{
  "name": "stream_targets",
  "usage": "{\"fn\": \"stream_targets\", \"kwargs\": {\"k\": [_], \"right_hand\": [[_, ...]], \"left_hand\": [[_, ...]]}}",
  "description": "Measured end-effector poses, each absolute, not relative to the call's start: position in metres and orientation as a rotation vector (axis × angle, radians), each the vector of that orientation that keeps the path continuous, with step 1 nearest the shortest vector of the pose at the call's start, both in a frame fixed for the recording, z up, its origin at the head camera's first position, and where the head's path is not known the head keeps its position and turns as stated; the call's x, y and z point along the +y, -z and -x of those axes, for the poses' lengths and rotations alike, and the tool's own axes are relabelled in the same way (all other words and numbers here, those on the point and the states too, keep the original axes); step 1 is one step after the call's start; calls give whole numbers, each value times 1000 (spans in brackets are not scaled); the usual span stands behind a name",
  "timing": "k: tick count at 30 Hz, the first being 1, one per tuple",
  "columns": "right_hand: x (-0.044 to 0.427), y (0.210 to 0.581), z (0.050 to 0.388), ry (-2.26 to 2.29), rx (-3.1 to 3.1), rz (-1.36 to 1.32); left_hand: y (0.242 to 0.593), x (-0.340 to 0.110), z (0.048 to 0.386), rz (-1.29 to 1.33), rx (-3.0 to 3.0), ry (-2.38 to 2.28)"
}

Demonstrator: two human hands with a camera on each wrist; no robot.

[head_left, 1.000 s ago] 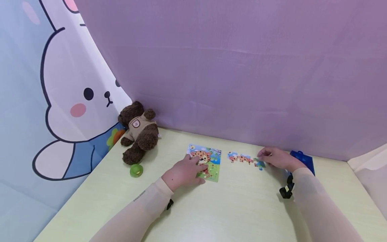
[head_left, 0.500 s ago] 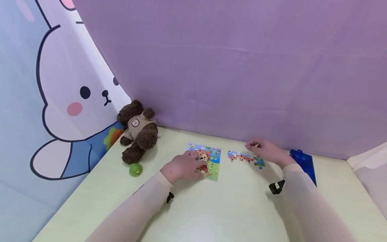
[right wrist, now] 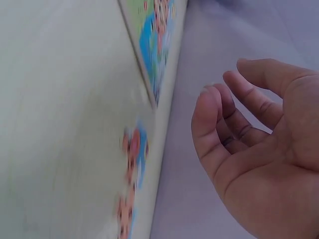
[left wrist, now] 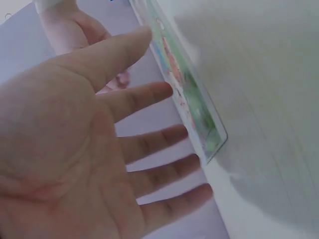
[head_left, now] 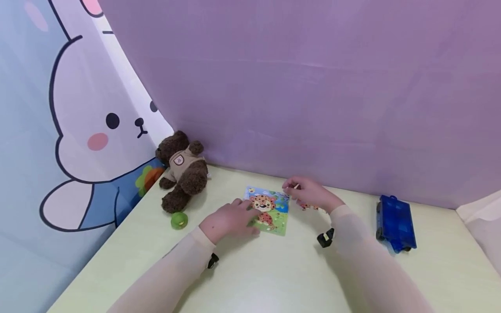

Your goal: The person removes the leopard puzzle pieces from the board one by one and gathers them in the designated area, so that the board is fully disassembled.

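A leopard picture card [head_left: 279, 221] lies on the table in the head view. My left hand [head_left: 231, 219] is over the card's left side, fingers spread. In the left wrist view its fingers [left wrist: 149, 144] are nearly straight beside the card's edge [left wrist: 199, 117]; whether they touch it is unclear. My right hand [head_left: 311, 193] hovers by the card's upper right corner. Seen in the right wrist view, that hand [right wrist: 264, 144] has loosely bent fingers and nothing between them. Below it are the leopard puzzle pieces [head_left: 311, 207], partly covered by the hand in the head view.
A blue box-like toy [head_left: 397, 224] with dark wheel-like parts is at the right of the table. To the left are a brown teddy bear [head_left: 188, 169] and a small green toy [head_left: 179, 220]. A purple cloth [head_left: 313, 108] hangs along the back.
My right hand has moved left from the right end of the puzzle pieces to the card's corner, uncovering the blue toy. My left hand has shifted slightly left, uncovering more of the card.
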State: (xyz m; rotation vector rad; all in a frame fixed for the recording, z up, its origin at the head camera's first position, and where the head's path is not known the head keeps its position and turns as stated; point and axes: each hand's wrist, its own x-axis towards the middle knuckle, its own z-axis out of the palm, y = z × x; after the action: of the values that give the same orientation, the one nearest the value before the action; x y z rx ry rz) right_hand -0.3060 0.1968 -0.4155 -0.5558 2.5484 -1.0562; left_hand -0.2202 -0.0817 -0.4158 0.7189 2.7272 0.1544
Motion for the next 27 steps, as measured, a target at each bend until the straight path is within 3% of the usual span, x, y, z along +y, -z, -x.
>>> {"fn": "stream_targets", "kwargs": {"k": [14, 27], "right_hand": [[132, 438, 319, 1131, 2473, 611], [106, 450, 318, 1212, 2441, 568]], "left_hand": [[410, -74, 192, -631, 2656, -91], [414, -77, 187, -633, 2656, -74]]}}
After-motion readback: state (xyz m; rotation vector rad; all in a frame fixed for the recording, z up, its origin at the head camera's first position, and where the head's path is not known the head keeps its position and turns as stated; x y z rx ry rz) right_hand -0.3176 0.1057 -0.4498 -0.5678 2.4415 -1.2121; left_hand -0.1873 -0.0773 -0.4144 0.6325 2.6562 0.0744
